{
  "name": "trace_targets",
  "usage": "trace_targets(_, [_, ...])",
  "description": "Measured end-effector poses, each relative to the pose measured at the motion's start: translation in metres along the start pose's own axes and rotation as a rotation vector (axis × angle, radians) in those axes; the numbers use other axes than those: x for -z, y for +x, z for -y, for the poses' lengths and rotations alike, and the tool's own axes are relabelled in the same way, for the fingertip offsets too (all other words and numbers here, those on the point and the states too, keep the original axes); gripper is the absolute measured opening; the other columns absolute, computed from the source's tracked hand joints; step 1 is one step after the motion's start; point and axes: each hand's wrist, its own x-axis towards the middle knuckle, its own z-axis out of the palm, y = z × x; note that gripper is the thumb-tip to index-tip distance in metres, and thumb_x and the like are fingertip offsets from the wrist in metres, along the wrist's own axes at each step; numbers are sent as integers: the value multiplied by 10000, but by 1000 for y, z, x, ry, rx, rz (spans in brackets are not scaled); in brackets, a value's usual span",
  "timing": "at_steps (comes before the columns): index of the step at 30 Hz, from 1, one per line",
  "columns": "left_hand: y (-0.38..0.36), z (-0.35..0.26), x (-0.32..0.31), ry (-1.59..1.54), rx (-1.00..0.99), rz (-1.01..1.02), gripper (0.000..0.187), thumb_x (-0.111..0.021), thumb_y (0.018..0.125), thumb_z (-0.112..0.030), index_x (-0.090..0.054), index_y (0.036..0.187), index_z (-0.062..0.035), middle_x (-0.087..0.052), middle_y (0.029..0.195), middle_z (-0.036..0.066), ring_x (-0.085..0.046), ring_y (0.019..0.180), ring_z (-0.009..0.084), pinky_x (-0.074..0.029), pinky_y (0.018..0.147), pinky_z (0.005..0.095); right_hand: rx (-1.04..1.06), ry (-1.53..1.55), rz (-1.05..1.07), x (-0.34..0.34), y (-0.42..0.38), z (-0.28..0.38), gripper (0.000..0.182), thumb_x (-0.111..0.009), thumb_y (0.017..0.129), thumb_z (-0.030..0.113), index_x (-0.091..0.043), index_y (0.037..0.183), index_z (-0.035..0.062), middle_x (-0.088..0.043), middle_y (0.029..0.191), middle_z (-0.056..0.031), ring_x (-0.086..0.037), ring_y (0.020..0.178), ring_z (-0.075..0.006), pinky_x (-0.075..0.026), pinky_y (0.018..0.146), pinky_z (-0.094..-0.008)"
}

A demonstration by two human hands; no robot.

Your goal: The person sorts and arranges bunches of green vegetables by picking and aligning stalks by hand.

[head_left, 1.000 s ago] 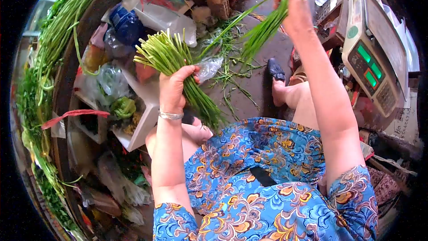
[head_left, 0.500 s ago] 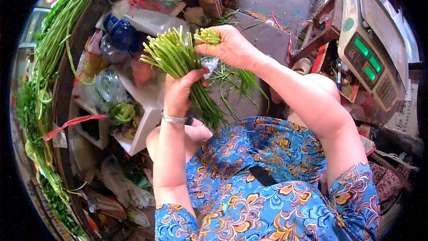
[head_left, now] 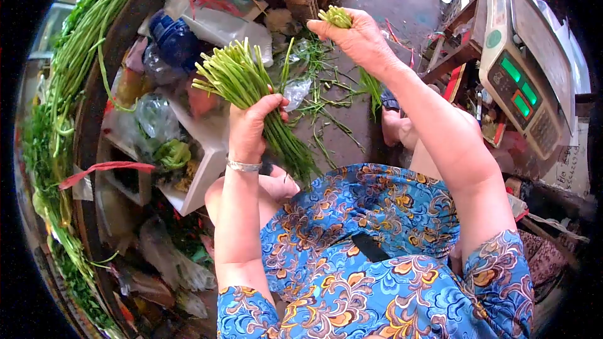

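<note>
My left hand [head_left: 250,129] is wrapped round a thick bundle of green stems [head_left: 235,78]. The cut pale ends fan out up and to the left, and the darker ends hang down toward my lap. One stem stands apart from the rest at the bundle's right. Farther out and to the right, my right hand [head_left: 364,41] is closed on a smaller bunch of stems [head_left: 336,17]. The ends poke out above the thumb, while thin green tips show below the hand. Loose stems [head_left: 323,97] lie scattered on the ground between and below the hands.
A digital scale [head_left: 527,63] with lit green displays stands at the right. Long greens [head_left: 75,69] run along a ledge at the left. Plastic bags [head_left: 156,119], a blue container [head_left: 169,34] and a white foam box [head_left: 204,172] crowd the left side.
My right hand has moved up and right, away from the left hand, carrying its small bunch of stems. My left hand stays nearly in place with the thick bundle.
</note>
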Motion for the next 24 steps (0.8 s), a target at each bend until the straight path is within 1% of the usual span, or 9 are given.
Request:
trace_targets(2, [1,1,1,-2,3,-1,191,-669,766,-31,-560,921,-11,-639,772,117,-610,599,192,-524,541,304,-78,-30,23,-6,-6,3,206,-719,807,189,-647,892,16,-628,773,22,-529,717,-66,-463,672,-267])
trace_targets(4, [2,1,2,-44,20,-3,193,-666,766,-30,-564,929,-13,-650,772,130,-607,581,198,-524,541,311,26,270,124,-20,-12,3,226,-723,820,202,-665,998,77,-559,735,88,-429,612,-7,-346,540,-176])
trace_targets(6, [1,-1,-2,-42,17,13,197,-662,767,-19,-562,935,-3,-646,769,127,-615,590,195,-523,535,297,1,337,130,-25,-17,7,270,-720,820,202,-660,1044,64,-532,703,89,-391,570,-8,-319,507,-179])
trace_targets(8, [0,-2,-6,-39,13,27,200,-658,768,-8,-559,941,8,-643,766,124,-623,600,192,-521,528,283,-159,433,310,-27,-19,3,289,-706,831,217,-651,1060,50,-511,682,84,-390,549,-25,-320,503,-187])
trace_targets(12, [-3,-2,-14,-55,34,134,199,-646,776,-9,-572,958,18,-653,796,119,-635,646,206,-533,581,296,-127,454,345,-25,-16,9,228,-648,877,272,-627,941,54,-541,691,45,-447,565,-54,-362,542,-214])
trace_targets(13, [-3,-2,-16,-48,43,88,196,-642,779,-10,-571,959,22,-654,797,120,-636,649,206,-538,596,302,-84,444,288,-25,-12,10,249,-596,904,313,-621,847,72,-599,737,12,-542,674,-90,-427,555,-249])
trace_targets(16, [-2,-2,-15,-58,50,32,187,-638,782,-13,-571,952,27,-656,794,118,-638,657,203,-544,621,310,-238,668,150,-12,-5,14,235,-545,936,264,-611,817,73,-621,747,-25,-602,661,-140,-456,561,-266])
trace_targets(21, [1,2,-7,20,47,88,174,-648,775,-20,-580,930,18,-655,791,101,-636,664,186,-542,623,309,-92,414,228,-21,-11,4,222,-729,806,270,-651,875,74,-552,660,48,-430,514,-43,-343,449,-212])
trace_targets(24, [2,2,-11,118,19,136,172,-657,768,-22,-584,921,10,-649,783,90,-630,652,173,-535,597,295,-189,409,286,-36,-24,5,184,-727,807,238,-654,878,85,-523,634,53,-412,500,-47,-308,438,-225])
